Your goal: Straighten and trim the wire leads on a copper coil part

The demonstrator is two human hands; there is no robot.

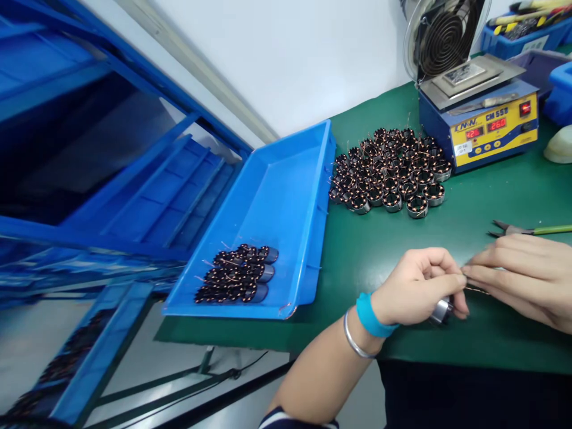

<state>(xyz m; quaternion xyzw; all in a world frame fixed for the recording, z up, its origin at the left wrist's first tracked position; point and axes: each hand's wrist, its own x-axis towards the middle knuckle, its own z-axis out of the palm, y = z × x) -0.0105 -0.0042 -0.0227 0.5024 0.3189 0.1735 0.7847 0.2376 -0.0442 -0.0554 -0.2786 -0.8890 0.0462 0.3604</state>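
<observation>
Now, a metal-sided wound coil [441, 311] sits in the left hand [417, 287], low over the green table [366, 250], thumb and forefinger pinched together above it. Copper wire [478, 291] shows by the right hand [525, 279], fingers pressed together (what they grip, I can't tell!). Looks like wire-handling is the step; the next move seems to call for a steady coil and gentle fingertips. Just beyond, cutters [513, 229]; farther, a coil pile [388, 173], then the blue tray [290, 173].

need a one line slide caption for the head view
Left hand holds a silvery part, right hand close by, at a green bench with copper-wound rings and a blue tray.
</observation>
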